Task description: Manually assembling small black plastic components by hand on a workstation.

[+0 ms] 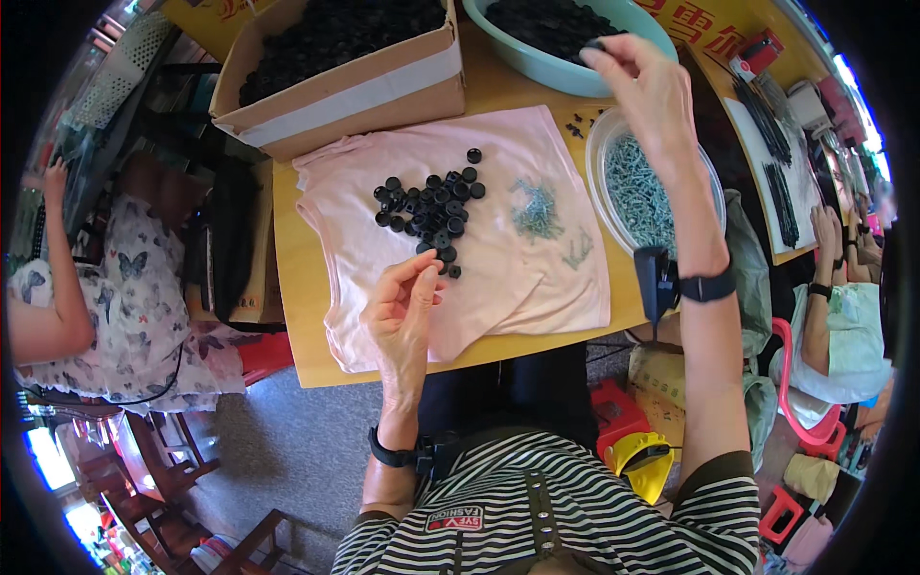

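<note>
My right hand is raised over the rim of a pale green basin of black parts. Its thumb and fingertips pinch a small black cap. My left hand is closed in a pinch at the near edge of a loose pile of black round caps. Whether something small sits in those left fingertips, I cannot make out. The pile lies on a pink cloth. Right of it on the cloth rests a small heap of silvery screws, with a few more screws beside it.
An open cardboard box full of black parts stands at the back left. A clear round tub of screws sits under my right forearm. The wooden table's near edge is close to my body. Other people sit at both sides.
</note>
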Motion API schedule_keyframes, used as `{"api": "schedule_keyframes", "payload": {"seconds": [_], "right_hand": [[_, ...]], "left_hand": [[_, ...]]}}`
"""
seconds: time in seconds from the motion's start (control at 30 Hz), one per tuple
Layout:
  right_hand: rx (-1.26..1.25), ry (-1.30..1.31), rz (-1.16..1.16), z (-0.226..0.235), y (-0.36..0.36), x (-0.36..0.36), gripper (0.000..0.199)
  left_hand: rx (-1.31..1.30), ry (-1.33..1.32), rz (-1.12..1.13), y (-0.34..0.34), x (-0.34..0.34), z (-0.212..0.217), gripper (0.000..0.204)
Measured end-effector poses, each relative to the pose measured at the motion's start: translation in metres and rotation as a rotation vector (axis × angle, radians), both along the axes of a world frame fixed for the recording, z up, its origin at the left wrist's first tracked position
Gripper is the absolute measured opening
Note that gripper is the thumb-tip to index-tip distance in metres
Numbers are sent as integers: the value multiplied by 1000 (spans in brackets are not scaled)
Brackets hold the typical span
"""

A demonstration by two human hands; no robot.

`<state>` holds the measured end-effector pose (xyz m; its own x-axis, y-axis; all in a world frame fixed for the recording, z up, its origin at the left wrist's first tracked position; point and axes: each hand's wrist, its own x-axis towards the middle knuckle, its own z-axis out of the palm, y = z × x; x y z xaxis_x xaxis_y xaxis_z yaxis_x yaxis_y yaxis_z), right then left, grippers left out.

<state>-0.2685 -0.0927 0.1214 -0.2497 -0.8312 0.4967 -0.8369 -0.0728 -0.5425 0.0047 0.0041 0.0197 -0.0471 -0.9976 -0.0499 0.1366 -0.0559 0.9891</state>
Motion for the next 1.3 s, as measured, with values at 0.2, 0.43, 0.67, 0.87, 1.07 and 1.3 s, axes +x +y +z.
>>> {"api": "schedule_keyframes", "payload": {"seconds": [0.2,0.43,0.67,0.87,1.07,1.3], "right_hand": [[-96,261,-33,-6,-12,19,27],[122,-22,514,-73,24,97,16],[242,-13,558,-79,47,107,18],[241,-164,559,-83,61,108,17],[91,-4,498,-67,38,114,12],[110,182,533,-86,4,129,11]], "left_hand": [[-235,-169,106,-7,4,-22,24],[-219,-115,104,-10,-2,-25,26],[-248,-298,-7,-13,7,-23,32],[-420,-845,61,-47,25,4,44],[-604,-1099,-31,-89,25,-6,45],[-535,-823,-111,-76,18,-7,43]]}}
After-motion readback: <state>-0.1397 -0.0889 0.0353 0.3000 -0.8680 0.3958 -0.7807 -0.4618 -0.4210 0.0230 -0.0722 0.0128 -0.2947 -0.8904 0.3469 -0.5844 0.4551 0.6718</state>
